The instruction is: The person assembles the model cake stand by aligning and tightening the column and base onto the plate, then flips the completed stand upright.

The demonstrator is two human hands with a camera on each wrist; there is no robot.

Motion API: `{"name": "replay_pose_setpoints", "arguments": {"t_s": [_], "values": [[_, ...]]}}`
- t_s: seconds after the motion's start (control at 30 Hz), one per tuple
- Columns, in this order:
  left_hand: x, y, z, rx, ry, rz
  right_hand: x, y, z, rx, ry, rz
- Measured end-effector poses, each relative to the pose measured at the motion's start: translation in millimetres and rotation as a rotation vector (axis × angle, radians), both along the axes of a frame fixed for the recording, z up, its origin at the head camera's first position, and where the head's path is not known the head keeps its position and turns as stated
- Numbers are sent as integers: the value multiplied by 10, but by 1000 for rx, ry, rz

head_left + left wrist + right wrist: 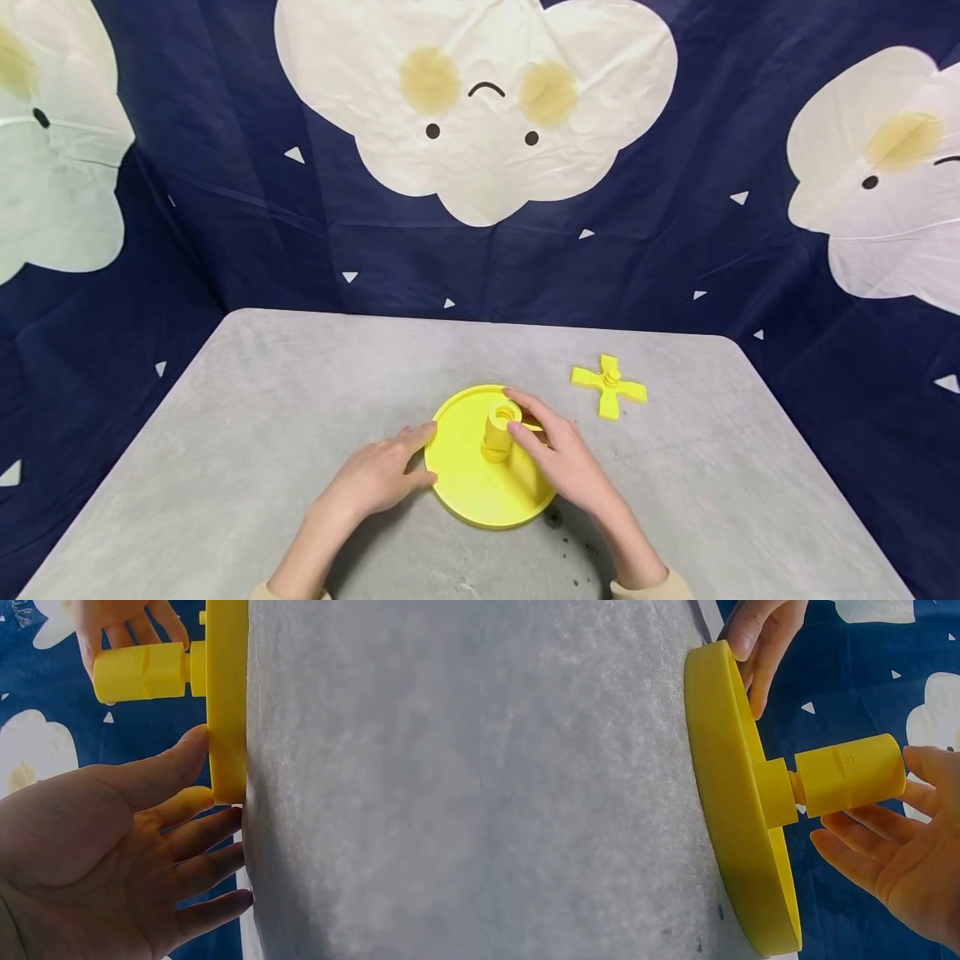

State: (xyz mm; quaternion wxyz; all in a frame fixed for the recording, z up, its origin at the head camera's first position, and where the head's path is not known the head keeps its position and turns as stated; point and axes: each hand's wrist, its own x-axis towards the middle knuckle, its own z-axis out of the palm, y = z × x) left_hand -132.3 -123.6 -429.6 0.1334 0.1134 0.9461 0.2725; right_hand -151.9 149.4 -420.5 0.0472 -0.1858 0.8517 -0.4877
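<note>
A round, shallow yellow tray (465, 492) with a raised rim lies on the table. From its middle rises a short post (777, 793), topped by a yellow threaded sleeve (498, 427) with a hole in its upper end. The sleeve stands upright, and a narrower neck shows between it and the post. My left hand (378, 475) holds the tray's near-left rim, thumb and index finger spread along it, other fingers extended by the table. With my right hand (558, 454) I pinch the sleeve near its top between thumb and fingers; the lower fingers curve loosely beside it.
A yellow cross-shaped piece (609, 387) with a small threaded stub in its centre lies on the grey table (285, 400), beyond the tray to the right. Behind the table hangs a dark blue curtain (525, 267) with white clouds.
</note>
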Motion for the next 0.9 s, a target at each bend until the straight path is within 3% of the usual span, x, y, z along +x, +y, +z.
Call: {"name": "replay_pose_setpoints", "arguments": {"t_s": [0.3, 0.63, 0.77, 0.9], "values": [[14, 14, -1, 1, 0, 1, 25, -9, -47, -27, -21, -40], [31, 37, -20, 1, -7, 2, 82, -45, -73, 78, 72, -160], [17, 23, -21, 8, -14, -4, 71, -46, -45, 119, 95, -171], [-2, 4, -16, 8, -22, 0, 36, -52, -25, 111, 96, -125]]}}
